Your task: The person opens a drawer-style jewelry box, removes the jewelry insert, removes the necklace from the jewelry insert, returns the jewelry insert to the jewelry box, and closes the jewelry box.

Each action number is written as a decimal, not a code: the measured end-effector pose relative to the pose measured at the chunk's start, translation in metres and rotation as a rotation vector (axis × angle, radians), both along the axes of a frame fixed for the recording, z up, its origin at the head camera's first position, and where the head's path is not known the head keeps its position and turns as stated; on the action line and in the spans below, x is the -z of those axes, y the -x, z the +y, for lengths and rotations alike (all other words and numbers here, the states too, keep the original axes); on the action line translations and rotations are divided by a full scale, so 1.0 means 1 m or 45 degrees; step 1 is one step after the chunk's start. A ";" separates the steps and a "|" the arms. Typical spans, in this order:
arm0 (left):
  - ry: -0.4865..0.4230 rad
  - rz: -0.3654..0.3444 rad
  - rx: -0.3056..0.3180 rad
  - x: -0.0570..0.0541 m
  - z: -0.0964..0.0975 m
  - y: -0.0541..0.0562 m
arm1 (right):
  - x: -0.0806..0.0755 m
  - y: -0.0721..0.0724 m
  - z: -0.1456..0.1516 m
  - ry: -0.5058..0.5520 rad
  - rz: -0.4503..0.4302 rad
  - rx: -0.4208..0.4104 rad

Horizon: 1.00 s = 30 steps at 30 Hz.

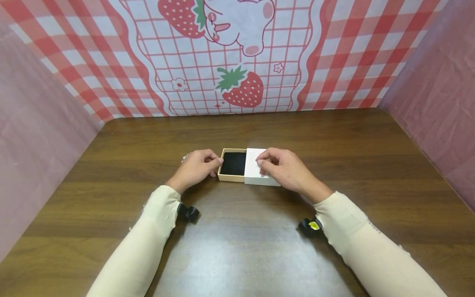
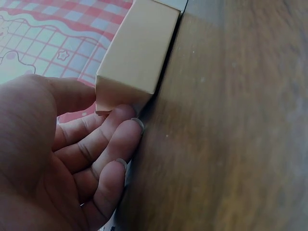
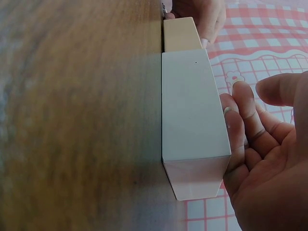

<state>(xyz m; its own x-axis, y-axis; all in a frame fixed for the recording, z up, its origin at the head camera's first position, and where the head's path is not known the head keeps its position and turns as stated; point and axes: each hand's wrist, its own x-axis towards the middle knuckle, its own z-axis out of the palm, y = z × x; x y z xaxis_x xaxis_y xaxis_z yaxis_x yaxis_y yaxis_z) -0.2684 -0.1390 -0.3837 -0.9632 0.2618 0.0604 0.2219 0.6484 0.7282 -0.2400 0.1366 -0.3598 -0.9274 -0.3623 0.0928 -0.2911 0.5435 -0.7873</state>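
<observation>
A small slide-out box lies on the table, its tan inner tray [image 1: 231, 178] drawn partway out to the left from its white sleeve [image 1: 252, 165]. Inside the tray's exposed part is a flat black piece [image 1: 233, 163]. My left hand [image 1: 200, 167] pinches the tray's left end, thumb at the upper rim and fingers against the end face [image 2: 120, 94]. With loosely bent fingers, my right hand [image 1: 287, 169] rests on top of the white sleeve; in the right wrist view its thumb stays apart from the sleeve [image 3: 192, 106]. The sleeve's right end is partly hidden in the head view.
The brown wood-grain table [image 1: 237, 231] extends around the box on all sides. A red-and-white checked cloth with strawberries [image 1: 243, 88] hangs behind it. Pink curtains [image 1: 426, 82] flank both sides. Black wrist cameras [image 1: 189, 213] sit below both cuffs.
</observation>
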 end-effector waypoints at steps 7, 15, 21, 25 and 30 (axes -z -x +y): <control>-0.025 -0.018 0.011 0.001 0.000 0.000 | -0.001 -0.002 0.000 -0.001 -0.006 -0.002; -0.067 -0.034 0.033 0.002 0.001 0.000 | -0.002 -0.001 0.000 -0.003 0.001 -0.001; -0.081 -0.035 0.051 0.001 0.003 0.000 | -0.002 -0.001 0.000 -0.004 -0.002 -0.001; -0.081 -0.028 0.057 0.002 0.003 -0.001 | -0.001 -0.001 0.000 -0.003 0.004 -0.003; -0.074 -0.021 0.069 0.002 0.004 -0.001 | -0.001 -0.001 0.000 -0.004 0.002 -0.002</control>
